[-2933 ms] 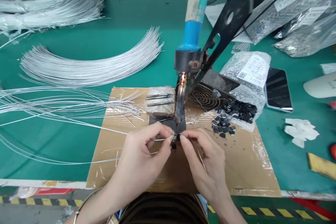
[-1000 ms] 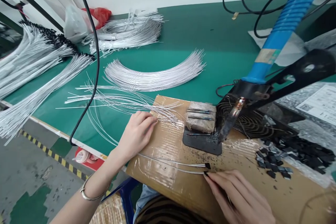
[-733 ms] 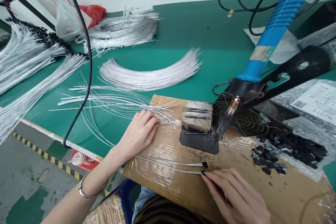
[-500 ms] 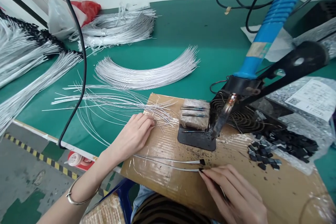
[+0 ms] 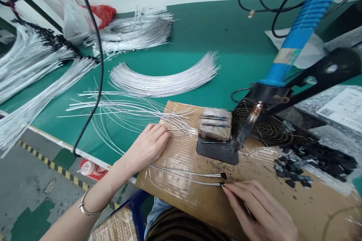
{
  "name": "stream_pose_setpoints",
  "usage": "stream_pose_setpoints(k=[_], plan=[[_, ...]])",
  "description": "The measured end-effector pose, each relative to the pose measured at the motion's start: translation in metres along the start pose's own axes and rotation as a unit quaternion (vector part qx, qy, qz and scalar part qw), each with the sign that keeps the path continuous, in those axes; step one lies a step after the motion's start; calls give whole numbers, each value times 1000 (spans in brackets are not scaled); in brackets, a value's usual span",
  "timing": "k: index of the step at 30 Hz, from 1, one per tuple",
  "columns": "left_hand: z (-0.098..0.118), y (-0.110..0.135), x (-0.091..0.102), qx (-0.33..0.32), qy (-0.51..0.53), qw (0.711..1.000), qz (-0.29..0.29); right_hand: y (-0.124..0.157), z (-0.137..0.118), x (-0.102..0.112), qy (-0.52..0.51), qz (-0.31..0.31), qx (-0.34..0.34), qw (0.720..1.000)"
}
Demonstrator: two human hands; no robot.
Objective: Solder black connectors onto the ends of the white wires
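Note:
My right hand [image 5: 261,207] pinches a small black piece [image 5: 222,184] at the right end of a thin white wire [image 5: 198,183]. A thin shiny edge shows between its fingers, too little to identify. Just above lies another white wire pair [image 5: 192,173] with a black piece [image 5: 223,176] on its end. My left hand [image 5: 152,144] is closed, knuckles up, at the left edge of the cardboard [image 5: 181,192]. Its fingertips are hidden, so what they hold cannot be seen. Loose white wires [image 5: 178,118] spread right beside it.
A blue-handled soldering iron [image 5: 294,41] leans in its stand above a black base [image 5: 215,152] with a grey-brown block [image 5: 216,135]. Loose black pieces [image 5: 294,171] lie at right. A curved wire bundle [image 5: 164,84] lies behind; a black cable [image 5: 97,45] hangs at left.
The whole view has shifted slightly, so everything appears further right. Both hands keep nearly the same pose, the right one still pinching the black piece.

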State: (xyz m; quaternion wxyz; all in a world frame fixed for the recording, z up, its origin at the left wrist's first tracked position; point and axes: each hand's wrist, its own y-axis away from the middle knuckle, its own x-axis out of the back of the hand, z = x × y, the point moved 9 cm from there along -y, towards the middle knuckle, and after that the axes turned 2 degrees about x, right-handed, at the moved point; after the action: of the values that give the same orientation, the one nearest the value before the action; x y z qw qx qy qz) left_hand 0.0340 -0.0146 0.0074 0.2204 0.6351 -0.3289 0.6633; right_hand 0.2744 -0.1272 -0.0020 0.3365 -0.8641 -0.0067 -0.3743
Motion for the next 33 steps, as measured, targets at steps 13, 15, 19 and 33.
stream_pose_setpoints(k=[13,15,19,33], plan=[[-6,12,19,71,83,989,-99,-16,-5,4,-11,5,-5,1000],[-8,13,21,87,114,985,-98,-15,-4,4,-13,7,-7,1000],[-12,16,26,103,164,978,-83,-7,-2,2,-14,4,3,1000],[-13,6,54,149,401,900,-86,-8,5,11,-59,30,-73,995]])
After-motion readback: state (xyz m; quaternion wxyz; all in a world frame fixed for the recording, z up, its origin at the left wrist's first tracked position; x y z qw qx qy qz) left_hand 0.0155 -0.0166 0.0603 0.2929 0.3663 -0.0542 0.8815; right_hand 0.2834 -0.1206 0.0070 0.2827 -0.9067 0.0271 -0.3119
